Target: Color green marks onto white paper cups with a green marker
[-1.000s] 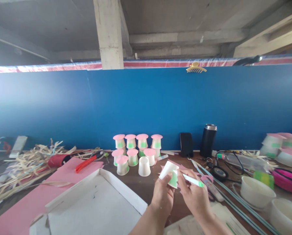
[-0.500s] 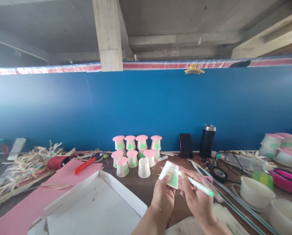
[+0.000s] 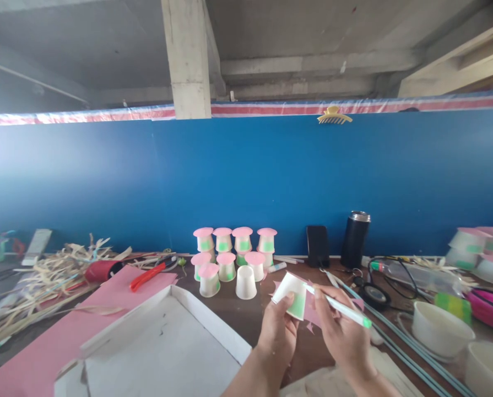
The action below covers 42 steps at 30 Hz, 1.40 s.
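Note:
In my left hand [image 3: 277, 331] a white paper cup [image 3: 290, 292] is held tilted, a green patch coloured on its side. My right hand [image 3: 341, 325] grips a white marker [image 3: 341, 310] with a green end, its tip at the cup's side near the upper right edge. Just beyond stands a plain upside-down cup [image 3: 246, 283]. Beside and behind it are several cups with green patches and pink paper discs on top, such as this capped cup [image 3: 209, 281]. Pink paper scraps [image 3: 312, 311] lie under my hands.
A white box lid [image 3: 159, 347] and pink sheet [image 3: 93, 309] with red-handled scissors or cutter [image 3: 147, 277] lie left, near paper shreds [image 3: 64, 275]. Toward the right are a black phone [image 3: 317, 246], a black flask [image 3: 356, 240], blue-grey rods [image 3: 399, 331], and a white bowl [image 3: 442, 330].
The view has shifted slightly, moving most things a little to the right. Both hands keep hold of the cup and the marker, the tip still at the cup's side.

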Available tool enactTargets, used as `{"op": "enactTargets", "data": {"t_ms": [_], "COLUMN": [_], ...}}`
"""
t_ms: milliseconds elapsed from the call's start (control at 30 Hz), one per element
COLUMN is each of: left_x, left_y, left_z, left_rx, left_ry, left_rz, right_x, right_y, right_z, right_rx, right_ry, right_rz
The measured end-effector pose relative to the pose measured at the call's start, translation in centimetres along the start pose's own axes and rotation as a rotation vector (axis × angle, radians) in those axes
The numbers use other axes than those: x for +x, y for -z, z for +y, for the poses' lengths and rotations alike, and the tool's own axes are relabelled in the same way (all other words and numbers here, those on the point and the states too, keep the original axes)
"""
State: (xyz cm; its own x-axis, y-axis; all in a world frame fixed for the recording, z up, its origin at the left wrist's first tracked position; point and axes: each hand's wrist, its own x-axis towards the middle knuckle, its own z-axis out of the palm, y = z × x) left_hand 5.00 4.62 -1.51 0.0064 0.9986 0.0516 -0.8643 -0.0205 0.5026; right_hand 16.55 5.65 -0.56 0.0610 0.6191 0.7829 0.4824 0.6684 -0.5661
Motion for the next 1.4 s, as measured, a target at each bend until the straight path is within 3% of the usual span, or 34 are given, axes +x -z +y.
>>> {"op": "enactTargets", "data": {"t_ms": [400, 700, 1033, 1400], "left_x": [-0.5, -0.7, -0.9, -0.3], "left_y": [-0.6, -0.9, -0.9, -0.6], "left_z": [0.5, 0.6, 0.4, 0.4], "left_rx": [0.128, 0.166, 0.168, 0.119], "left_ry": [-0.064, -0.067, -0.092, -0.063], "left_rz": [-0.123, -0.084, -0.154, -0.027], "right_x": [-0.1, 0.0, 0.3, 0.2], "right_y": [-0.3, -0.3, -0.3, -0.3], "right_z": [-0.5, -0.8, -1.3, -1.2], "right_rx": [-0.073, -0.124, -0.196, -0.182], "right_ry": [0.070, 0.060, 0.052, 0.004], "right_rz": [-0.012, -0.032, -0.021, -0.052]}}
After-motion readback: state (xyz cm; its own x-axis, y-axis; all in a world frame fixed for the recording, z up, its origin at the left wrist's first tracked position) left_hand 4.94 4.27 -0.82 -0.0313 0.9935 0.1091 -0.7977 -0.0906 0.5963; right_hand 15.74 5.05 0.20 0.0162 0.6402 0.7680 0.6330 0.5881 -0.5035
